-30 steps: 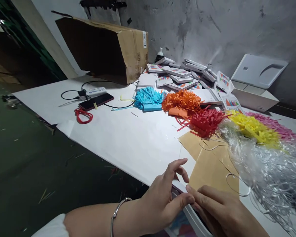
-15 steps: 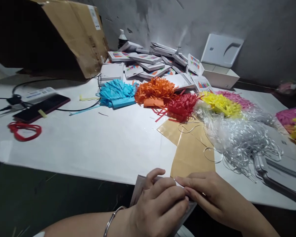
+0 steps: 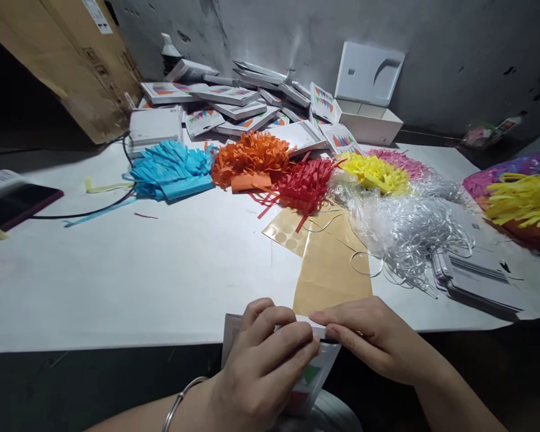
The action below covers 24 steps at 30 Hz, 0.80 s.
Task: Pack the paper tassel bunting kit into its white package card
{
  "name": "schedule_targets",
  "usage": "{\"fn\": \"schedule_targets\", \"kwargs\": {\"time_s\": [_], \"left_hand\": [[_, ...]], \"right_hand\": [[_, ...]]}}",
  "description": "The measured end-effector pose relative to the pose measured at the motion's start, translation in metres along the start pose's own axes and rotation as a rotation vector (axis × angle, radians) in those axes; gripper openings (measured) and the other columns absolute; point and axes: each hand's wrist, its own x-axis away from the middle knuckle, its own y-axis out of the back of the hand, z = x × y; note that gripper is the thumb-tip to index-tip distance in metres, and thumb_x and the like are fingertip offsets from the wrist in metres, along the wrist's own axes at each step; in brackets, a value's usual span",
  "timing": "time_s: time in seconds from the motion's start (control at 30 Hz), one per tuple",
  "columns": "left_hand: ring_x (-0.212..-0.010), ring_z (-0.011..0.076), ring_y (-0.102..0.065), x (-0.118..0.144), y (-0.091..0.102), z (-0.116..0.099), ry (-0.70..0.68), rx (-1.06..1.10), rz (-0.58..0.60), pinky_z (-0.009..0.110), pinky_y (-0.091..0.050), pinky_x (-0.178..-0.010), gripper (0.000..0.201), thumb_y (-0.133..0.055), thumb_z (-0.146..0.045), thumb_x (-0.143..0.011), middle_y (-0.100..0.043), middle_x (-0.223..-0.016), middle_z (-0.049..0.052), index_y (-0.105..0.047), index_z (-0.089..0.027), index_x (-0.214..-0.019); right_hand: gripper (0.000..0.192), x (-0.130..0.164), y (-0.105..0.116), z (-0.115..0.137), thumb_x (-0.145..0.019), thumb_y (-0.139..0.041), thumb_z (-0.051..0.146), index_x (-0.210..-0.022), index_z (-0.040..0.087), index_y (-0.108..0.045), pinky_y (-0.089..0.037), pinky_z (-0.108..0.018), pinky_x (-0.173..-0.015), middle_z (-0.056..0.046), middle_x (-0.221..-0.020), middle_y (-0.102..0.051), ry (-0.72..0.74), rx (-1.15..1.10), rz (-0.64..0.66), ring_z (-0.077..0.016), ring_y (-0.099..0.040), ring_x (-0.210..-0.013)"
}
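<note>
Below the table's front edge, a thin white box [image 3: 312, 373] with a printed front is held upright; green shows on its front, much of which my hand covers. My left hand [image 3: 263, 357], a silver bangle at its wrist, curls its fingers over the box's top edge. From the other side, my right hand [image 3: 373, 336] pinches the white top edge near its right corner with thumb and fingers. Just beyond the hands lies a tan sheet [image 3: 335, 264], and a sheet of round stickers [image 3: 285, 231] is partly under it.
Bundles of cut tissue paper in blue [image 3: 173, 171], orange [image 3: 249, 159], red [image 3: 306, 183] and yellow [image 3: 373, 174] line the table. Behind them is a pile of printed boxes [image 3: 234, 95]. Silver string [image 3: 414, 231] lies right, a phone [image 3: 18, 204] left, a carton [image 3: 67, 54] far left.
The view has swung right, so the table things sit further left. Both hands stay on the box; more of its white top edge and green print now shows.
</note>
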Motion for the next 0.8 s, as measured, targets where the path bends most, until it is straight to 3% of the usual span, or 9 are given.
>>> {"fn": "schedule_targets", "kwargs": {"time_s": [0.2,0.3,0.4,0.47,0.57,0.8], "left_hand": [[-0.083,0.0205,-0.054,0.001,-0.001,-0.001,0.103,0.015,0.004,0.039,-0.036,-0.079,0.016,-0.053,-0.007,-0.092,-0.070,-0.088,0.007,-0.066,-0.013,-0.095],[-0.085,0.0213,-0.057,0.003,0.007,0.003,0.167,-0.071,0.021,0.041,-0.035,-0.083,0.013,-0.058,-0.010,-0.091,-0.071,-0.093,0.007,-0.068,-0.017,-0.097],[-0.091,0.0218,-0.061,0.007,0.023,0.015,0.185,-0.107,0.140,0.044,-0.038,-0.091,0.019,-0.057,-0.015,-0.093,-0.071,-0.101,0.007,-0.068,-0.021,-0.107],[-0.088,0.0191,-0.064,0.010,0.036,0.025,0.223,-0.042,0.239,0.037,-0.046,-0.084,0.026,-0.054,-0.015,-0.095,-0.071,-0.101,0.007,-0.066,-0.024,-0.116],[-0.076,0.0151,-0.065,0.012,0.049,0.037,0.269,0.129,0.324,0.024,-0.050,-0.063,0.031,-0.053,-0.013,-0.094,-0.069,-0.092,0.006,-0.064,-0.024,-0.121],[-0.076,0.0159,-0.066,0.008,0.052,0.035,0.294,0.203,0.258,0.024,-0.054,-0.063,0.028,-0.054,-0.012,-0.093,-0.069,-0.089,0.009,-0.069,-0.022,-0.113]], "right_hand": [[0.032,0.001,-0.008,0.005,-0.099,-0.047,0.018,-0.128,0.022,-0.060,-0.053,-0.024,-0.092,-0.004,-0.115,-0.072,0.083,0.076,-0.019,-0.0138,-0.068,-0.105],[0.035,0.006,-0.022,0.001,-0.094,-0.059,0.020,-0.129,0.017,-0.059,-0.054,-0.023,-0.092,-0.008,-0.117,-0.071,0.166,0.156,-0.157,-0.0153,-0.068,-0.106],[0.035,0.010,-0.040,-0.008,-0.090,-0.063,0.013,-0.124,0.017,-0.062,-0.056,-0.020,-0.087,-0.007,-0.110,-0.073,0.226,0.176,-0.374,-0.0134,-0.070,-0.099],[0.033,0.010,-0.049,-0.013,-0.089,-0.062,0.008,-0.121,0.019,-0.065,-0.057,-0.020,-0.084,-0.006,-0.106,-0.074,0.233,0.156,-0.475,-0.0132,-0.070,-0.096],[0.034,0.007,-0.057,-0.019,-0.089,-0.060,0.007,-0.119,0.020,-0.066,-0.058,-0.023,-0.081,-0.006,-0.105,-0.074,0.229,0.094,-0.509,-0.0146,-0.070,-0.094],[0.035,-0.003,-0.070,-0.018,-0.087,-0.060,0.003,-0.118,0.018,-0.065,-0.057,-0.030,-0.082,-0.010,-0.107,-0.068,0.267,0.192,-0.609,-0.0180,-0.065,-0.099]]}}
